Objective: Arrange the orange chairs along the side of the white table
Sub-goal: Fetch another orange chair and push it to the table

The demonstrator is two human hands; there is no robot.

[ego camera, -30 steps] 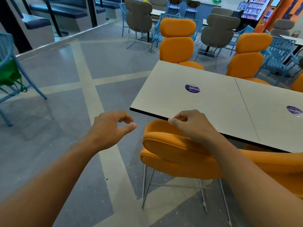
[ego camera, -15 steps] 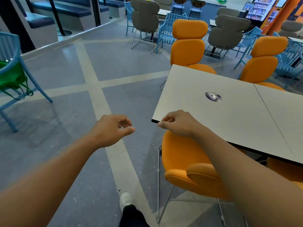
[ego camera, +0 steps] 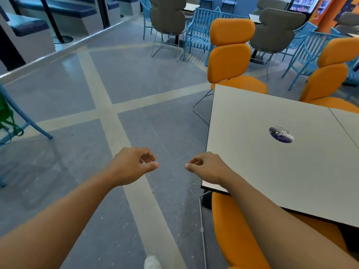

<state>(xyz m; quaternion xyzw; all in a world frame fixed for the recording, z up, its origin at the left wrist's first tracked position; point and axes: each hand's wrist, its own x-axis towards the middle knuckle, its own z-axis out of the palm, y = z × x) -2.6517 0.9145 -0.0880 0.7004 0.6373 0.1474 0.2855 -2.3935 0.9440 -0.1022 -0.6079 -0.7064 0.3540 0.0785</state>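
The white table (ego camera: 272, 167) fills the right side, with a round purple sticker on top. An orange chair (ego camera: 233, 235) is tucked under its near edge, below my right forearm. Two more orange chairs (ego camera: 230, 53) (ego camera: 330, 74) stand along the far side, backs upright. My left hand (ego camera: 132, 164) hovers over the floor left of the table, fingers loosely curled, holding nothing. My right hand (ego camera: 207, 167) hangs at the table's near left corner, fingers loosely curled, gripping nothing.
Grey chairs (ego camera: 167, 14) and blue wire chairs (ego camera: 196, 33) crowd the back around other tables. A blue chair with a green bag (ego camera: 7, 117) stands at the left. Grey floor with pale stripes (ego camera: 108, 117) lies ahead. My shoe (ego camera: 152, 263) shows at the bottom.
The view has swung left and the table now sits further right. My right hand has come off the near orange chair's back, and both hands now hover free.
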